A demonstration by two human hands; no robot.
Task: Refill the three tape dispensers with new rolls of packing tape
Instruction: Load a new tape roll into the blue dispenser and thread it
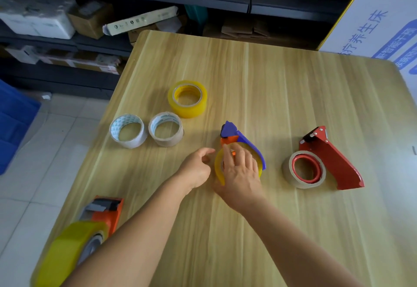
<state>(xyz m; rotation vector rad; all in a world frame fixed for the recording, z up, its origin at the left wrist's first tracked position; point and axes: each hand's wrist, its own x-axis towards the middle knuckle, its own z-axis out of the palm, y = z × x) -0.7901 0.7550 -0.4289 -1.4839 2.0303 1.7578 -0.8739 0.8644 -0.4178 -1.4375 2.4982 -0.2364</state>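
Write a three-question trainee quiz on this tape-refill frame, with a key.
1. True or false: the red dispenser carries a roll.
2. Which dispenser is the right hand on? A red, B purple, C orange.
3. How many loose rolls lie on the table beyond the left hand?

Key: 1 true. 2 B, the purple dispenser. 3 three: yellow roll, white roll, beige roll.

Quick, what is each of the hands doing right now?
Left hand: open, fingers loosely curled, holding nothing.
Right hand: open, resting on the yellow tape roll.
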